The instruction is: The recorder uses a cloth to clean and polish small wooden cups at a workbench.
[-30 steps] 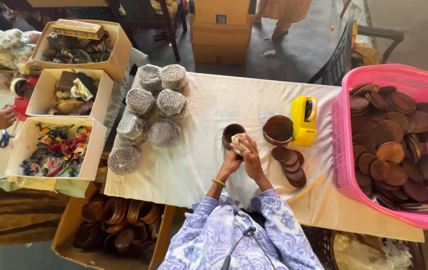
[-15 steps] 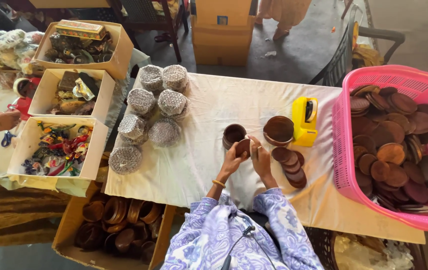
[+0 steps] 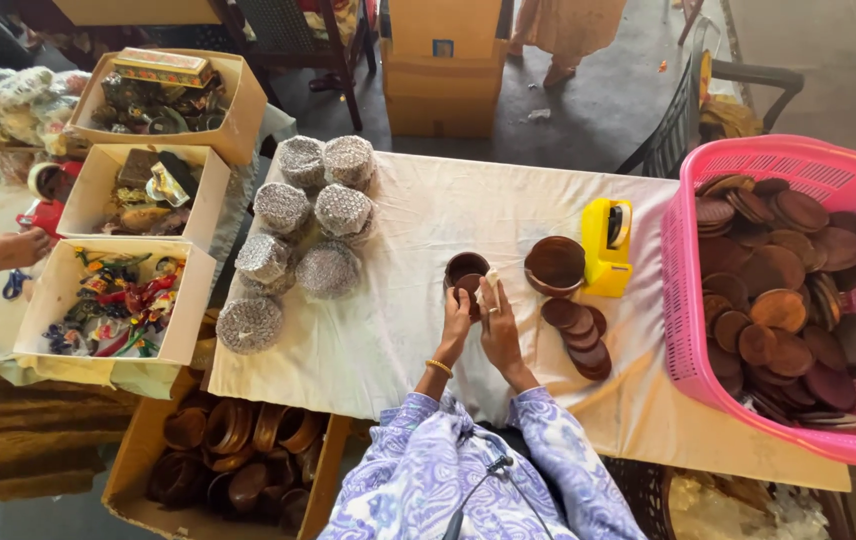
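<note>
Soft, even daylight, prob. from above/front; no harsh shadows. White tablecloth [image 3: 398, 330] is bright but not blown out; dim under the table, where the cardboard box [image 3: 138, 470] sits murky. Wide-angle bend at the edges; pink basket [image 3: 693, 330] bows. Focus mostly sharp, corners slightly soft.

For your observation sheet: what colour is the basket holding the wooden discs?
Pink basket, clearest in the head view.

pink basket [image 3: 690, 300], yellow tape dispenser [image 3: 605, 250], white tablecloth [image 3: 398, 330]
</note>
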